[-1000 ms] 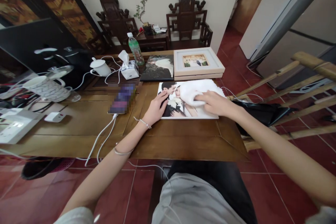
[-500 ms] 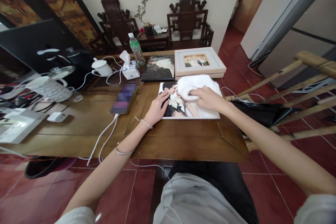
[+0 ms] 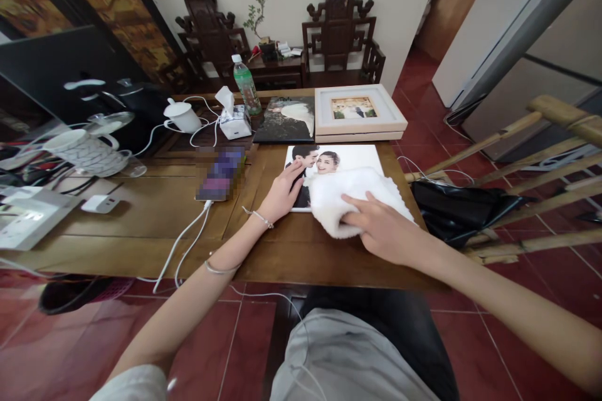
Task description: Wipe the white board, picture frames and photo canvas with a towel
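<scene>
A flat photo panel (image 3: 360,156) showing a couple lies on the wooden table (image 3: 301,257) in front of me. My left hand (image 3: 283,190) rests on the panel's left edge with its fingers stretched out. Closed on a fluffy white cloth (image 3: 348,191), my right hand (image 3: 383,222) presses it over the lower right of the photo and past the near edge. The cloth hides that part of the picture. Just behind the panel lie a dark photo panel (image 3: 285,120) and a pale framed photo (image 3: 357,111).
To the left are a phone (image 3: 221,173) on a white cable, a tissue box (image 3: 235,121), a green-labelled bottle (image 3: 246,84), a lidded white cup (image 3: 182,116), a patterned mug (image 3: 82,151) and a power strip (image 3: 35,219). A bamboo chair (image 3: 540,156) stands at the right.
My right hand has drawn the white cloth toward me, from the top of the photo to its near edge, uncovering the upper right part. My left hand has stayed in place.
</scene>
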A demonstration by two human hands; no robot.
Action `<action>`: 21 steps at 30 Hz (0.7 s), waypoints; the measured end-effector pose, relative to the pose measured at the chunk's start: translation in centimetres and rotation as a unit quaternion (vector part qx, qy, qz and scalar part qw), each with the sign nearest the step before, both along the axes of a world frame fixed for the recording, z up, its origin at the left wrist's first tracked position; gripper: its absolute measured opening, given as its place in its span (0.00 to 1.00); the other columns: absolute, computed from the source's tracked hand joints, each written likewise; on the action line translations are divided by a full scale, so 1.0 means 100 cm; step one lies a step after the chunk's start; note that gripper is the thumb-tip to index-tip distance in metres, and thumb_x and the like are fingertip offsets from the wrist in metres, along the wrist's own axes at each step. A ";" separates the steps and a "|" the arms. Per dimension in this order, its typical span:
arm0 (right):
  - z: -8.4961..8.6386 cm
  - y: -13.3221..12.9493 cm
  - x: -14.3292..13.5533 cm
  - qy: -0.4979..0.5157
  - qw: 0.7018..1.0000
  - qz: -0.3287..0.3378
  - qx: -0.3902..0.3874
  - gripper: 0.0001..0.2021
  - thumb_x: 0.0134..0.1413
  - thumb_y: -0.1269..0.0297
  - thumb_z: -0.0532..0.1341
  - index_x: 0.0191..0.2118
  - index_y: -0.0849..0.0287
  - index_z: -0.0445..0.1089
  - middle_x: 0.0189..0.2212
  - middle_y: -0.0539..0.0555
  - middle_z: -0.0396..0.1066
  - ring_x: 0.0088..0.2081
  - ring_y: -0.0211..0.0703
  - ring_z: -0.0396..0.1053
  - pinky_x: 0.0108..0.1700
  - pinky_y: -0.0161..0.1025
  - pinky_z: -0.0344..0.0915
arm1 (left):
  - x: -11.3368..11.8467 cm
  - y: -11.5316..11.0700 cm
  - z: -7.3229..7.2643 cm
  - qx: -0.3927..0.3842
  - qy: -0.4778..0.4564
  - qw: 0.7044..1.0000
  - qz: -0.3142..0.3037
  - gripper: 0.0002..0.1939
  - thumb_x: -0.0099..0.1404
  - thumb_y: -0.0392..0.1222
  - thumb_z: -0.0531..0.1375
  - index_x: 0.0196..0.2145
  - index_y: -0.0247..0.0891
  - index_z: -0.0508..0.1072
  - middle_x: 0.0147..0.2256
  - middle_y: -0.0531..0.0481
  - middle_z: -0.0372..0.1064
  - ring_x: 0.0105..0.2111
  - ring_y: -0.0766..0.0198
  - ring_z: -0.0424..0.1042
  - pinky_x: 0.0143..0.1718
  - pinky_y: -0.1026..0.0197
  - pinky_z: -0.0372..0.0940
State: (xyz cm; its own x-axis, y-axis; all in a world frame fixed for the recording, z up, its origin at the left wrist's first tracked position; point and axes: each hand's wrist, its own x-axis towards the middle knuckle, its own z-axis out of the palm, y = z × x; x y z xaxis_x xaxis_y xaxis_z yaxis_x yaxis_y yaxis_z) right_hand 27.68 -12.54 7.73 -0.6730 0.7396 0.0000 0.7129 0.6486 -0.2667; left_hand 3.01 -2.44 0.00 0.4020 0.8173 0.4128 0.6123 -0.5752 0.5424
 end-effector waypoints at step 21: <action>0.002 0.108 -0.014 0.041 0.996 -0.070 0.023 0.22 0.50 0.78 0.55 0.50 0.59 0.75 0.45 0.59 0.77 0.43 0.49 0.73 0.47 0.42 0.62 | -0.002 0.002 -0.002 0.015 -0.002 1.000 0.002 0.21 0.72 0.42 0.52 0.59 0.36 0.69 0.62 0.40 0.62 0.64 0.52 0.60 0.65 0.44 0.55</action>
